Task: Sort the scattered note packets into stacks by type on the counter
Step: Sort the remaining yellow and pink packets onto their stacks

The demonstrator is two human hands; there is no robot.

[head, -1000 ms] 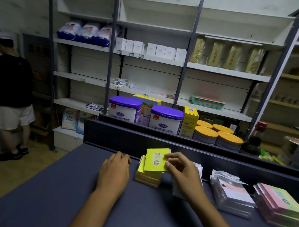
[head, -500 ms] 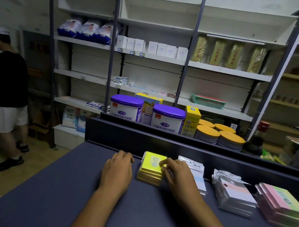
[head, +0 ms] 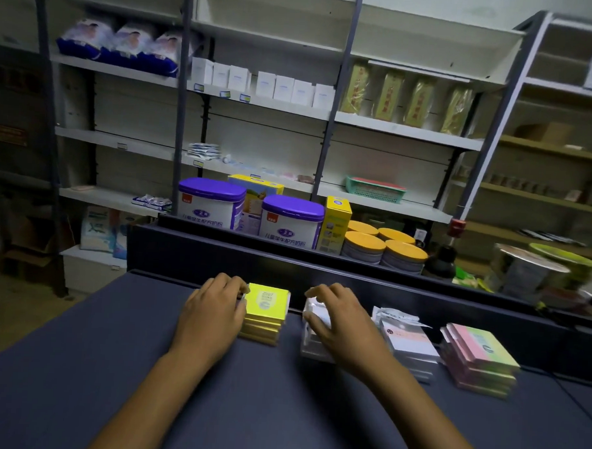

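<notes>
Counter [head: 78,367]: yellow stack [head: 265,313] beside left hand [head: 212,317].

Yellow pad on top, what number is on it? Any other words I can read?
"2207": top of the yellow pad stack, slightly blurred.
Purple-lid tins: Chinese print, too blurred to read.
Shelf boxes, price tags and other packet stacks: too small or blurred.

We are looking at four stacks of note packets lying in a row along the counter's raised back ledge [head: 319,269]. The yellow stack [head: 267,313] is sitting flat just in front of it, its top packet printed "2207". Further right along the ledge, the clear-wrapped white stack [head: 312,330] is lying partly covered, then the white-and-peach stack [head: 408,344], then the pink-and-green stack [head: 482,359].
</notes>
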